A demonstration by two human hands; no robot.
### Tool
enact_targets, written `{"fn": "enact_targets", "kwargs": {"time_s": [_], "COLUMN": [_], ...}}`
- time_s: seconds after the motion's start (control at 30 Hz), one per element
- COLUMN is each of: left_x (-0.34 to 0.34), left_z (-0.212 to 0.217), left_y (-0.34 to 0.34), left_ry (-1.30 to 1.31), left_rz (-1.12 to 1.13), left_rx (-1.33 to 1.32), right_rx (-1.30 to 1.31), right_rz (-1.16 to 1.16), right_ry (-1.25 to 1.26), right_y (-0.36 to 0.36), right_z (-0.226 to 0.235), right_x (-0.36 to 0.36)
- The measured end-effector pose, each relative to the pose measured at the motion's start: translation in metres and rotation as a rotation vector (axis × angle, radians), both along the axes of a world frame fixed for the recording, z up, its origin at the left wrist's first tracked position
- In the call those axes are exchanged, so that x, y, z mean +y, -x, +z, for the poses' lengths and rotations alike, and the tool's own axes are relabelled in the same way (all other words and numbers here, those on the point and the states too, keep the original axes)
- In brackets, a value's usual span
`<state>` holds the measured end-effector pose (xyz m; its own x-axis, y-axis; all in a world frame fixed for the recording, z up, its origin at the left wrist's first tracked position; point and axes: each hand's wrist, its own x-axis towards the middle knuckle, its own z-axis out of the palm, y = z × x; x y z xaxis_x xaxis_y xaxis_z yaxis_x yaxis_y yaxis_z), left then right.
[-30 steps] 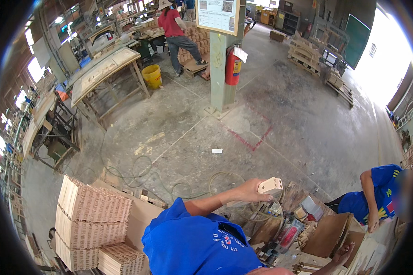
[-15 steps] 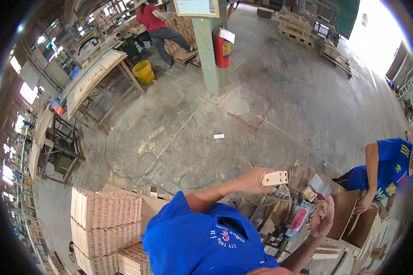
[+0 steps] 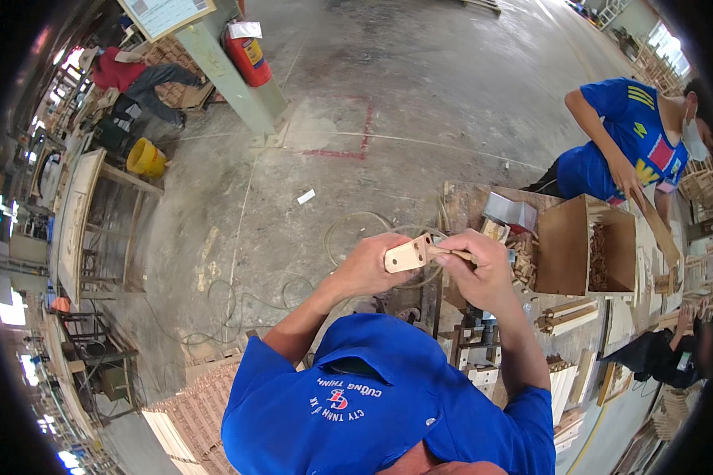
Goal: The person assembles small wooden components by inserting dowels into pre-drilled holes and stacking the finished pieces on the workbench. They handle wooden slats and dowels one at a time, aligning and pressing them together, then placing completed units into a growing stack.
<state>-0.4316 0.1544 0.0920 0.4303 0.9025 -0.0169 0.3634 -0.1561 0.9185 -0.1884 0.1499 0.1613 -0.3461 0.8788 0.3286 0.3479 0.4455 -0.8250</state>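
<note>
Gripped in my left hand (image 3: pixel 364 267) is a pale wooden block (image 3: pixel 405 256) with round holes in its end and one in its side. My right hand (image 3: pixel 485 271) pinches a thin, light-coloured stick (image 3: pixel 455 254), its tip at the drilled end of the block. Whether the tip sits inside a hole, I cannot tell. Both hands are in front of my chest, near the left edge of a worktable (image 3: pixel 463 207). Small wooden pieces (image 3: pixel 523 260) lie heaped on it, beside my right hand.
An open brown box (image 3: pixel 561 247) with small wooden pieces stands on the table. Across it a co-worker in blue (image 3: pixel 622 146) handles a long board (image 3: pixel 656 229); another person in black (image 3: pixel 664 355) is at right. Wooden parts (image 3: pixel 206 408) are stacked at lower left. A hose (image 3: pixel 333 237) lies on the floor.
My right hand has come from over the table to the block, and now shows a thin stick in its fingers. My left hand still holds the block. The view has swung right.
</note>
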Motion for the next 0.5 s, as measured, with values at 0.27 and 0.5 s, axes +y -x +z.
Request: {"fn": "enact_targets", "kwargs": {"time_s": [0.27,0.5], "left_x": [0.001,0.004], "left_z": [0.002,0.005], "left_y": [0.0,0.001], "left_ry": [-0.136,-0.164], "left_rz": [-0.097,-0.174], "left_rx": [0.063,0.136], "right_rx": [-0.217,-0.468], "right_rz": [0.083,0.144], "right_ry": [-0.123,-0.198], "right_y": [0.005,-0.004], "right_z": [0.009,0.019], "right_x": [0.003,0.0]}}
